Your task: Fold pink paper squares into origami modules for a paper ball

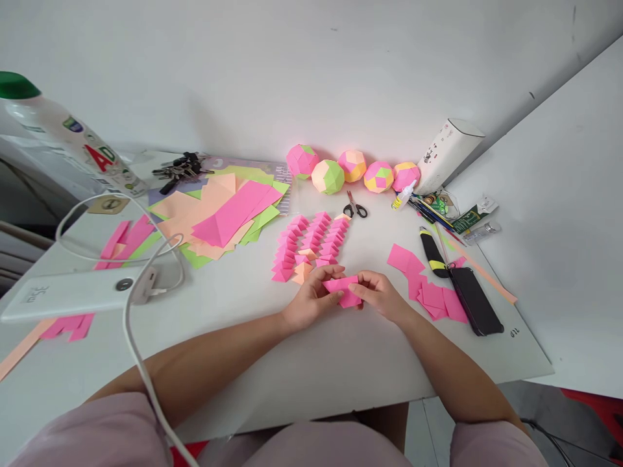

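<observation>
Both my hands meet over the middle of the white table (341,363), pinching one small folded pink paper piece (343,290). My left hand (311,299) grips its left side, fingers curled. My right hand (378,295) holds its right side, fingers closed on it. Just beyond my hands lie rows of several folded pink paper units (311,243), with an orange unit among them. Loose pink paper squares (428,288) lie to the right of my right hand.
Several multicoloured paper balls (353,170) line the back wall, scissors (355,207) before them. A stack of coloured sheets (224,211) lies back left, keys (180,168) behind it. A power bank (68,295) with white cable sits left; a phone (474,299), pens and glue sit right.
</observation>
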`<act>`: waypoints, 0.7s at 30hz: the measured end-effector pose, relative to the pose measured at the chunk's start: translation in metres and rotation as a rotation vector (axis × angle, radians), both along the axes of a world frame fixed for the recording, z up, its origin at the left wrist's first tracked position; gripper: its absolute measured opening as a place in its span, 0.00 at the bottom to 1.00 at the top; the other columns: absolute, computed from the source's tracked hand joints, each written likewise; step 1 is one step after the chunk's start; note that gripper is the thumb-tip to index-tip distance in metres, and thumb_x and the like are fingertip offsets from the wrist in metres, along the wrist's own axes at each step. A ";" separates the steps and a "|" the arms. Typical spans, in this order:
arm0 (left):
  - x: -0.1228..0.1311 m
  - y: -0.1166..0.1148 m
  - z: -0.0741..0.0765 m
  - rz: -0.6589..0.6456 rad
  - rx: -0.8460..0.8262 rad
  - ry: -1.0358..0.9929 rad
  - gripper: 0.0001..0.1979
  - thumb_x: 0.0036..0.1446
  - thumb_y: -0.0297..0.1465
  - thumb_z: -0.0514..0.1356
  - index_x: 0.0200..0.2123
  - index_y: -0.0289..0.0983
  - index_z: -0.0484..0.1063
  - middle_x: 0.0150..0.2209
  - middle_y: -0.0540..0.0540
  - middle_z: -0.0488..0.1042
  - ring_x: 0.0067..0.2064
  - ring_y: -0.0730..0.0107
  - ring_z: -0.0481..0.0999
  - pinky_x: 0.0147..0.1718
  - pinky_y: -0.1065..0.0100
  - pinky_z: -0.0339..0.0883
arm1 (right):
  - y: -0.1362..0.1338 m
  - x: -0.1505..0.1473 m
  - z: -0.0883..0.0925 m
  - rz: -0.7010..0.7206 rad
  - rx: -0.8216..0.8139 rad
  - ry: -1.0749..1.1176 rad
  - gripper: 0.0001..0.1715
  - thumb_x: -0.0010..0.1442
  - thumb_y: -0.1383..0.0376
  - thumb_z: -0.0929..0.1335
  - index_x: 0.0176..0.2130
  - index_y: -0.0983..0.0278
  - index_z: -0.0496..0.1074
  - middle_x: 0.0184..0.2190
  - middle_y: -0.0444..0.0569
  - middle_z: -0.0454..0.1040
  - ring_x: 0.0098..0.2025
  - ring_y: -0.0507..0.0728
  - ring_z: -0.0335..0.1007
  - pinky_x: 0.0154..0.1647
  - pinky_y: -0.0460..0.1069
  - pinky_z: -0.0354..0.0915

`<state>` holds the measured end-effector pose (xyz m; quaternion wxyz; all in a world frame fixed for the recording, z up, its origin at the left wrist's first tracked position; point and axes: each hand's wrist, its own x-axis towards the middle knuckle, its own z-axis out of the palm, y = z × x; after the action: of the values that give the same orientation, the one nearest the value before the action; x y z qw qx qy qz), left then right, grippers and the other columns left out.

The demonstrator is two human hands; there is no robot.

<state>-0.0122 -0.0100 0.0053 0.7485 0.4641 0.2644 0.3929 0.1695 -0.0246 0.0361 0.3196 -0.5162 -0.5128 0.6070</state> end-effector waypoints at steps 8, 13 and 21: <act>0.002 -0.001 0.003 -0.011 -0.039 0.053 0.19 0.50 0.36 0.65 0.43 0.36 0.65 0.28 0.49 0.72 0.27 0.74 0.72 0.24 0.72 0.63 | 0.001 0.000 0.000 -0.049 0.054 0.007 0.14 0.56 0.58 0.68 0.27 0.65 0.66 0.22 0.42 0.69 0.23 0.49 0.67 0.26 0.45 0.65; 0.003 0.000 0.003 0.011 -0.042 0.155 0.18 0.48 0.40 0.66 0.38 0.35 0.66 0.21 0.55 0.69 0.18 0.80 0.65 0.18 0.75 0.58 | 0.002 0.001 -0.003 -0.126 0.107 0.026 0.14 0.56 0.58 0.69 0.28 0.66 0.68 0.21 0.41 0.67 0.23 0.48 0.65 0.25 0.44 0.64; 0.001 0.001 0.000 -0.065 -0.012 0.232 0.20 0.57 0.47 0.55 0.29 0.35 0.65 0.22 0.50 0.75 0.16 0.78 0.69 0.17 0.74 0.60 | 0.002 0.001 -0.004 -0.203 0.167 0.083 0.13 0.56 0.57 0.69 0.28 0.65 0.68 0.21 0.41 0.68 0.22 0.49 0.66 0.24 0.45 0.64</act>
<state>-0.0111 -0.0093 0.0053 0.7282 0.5103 0.3362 0.3104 0.1707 -0.0225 0.0322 0.4418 -0.5116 -0.4931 0.5476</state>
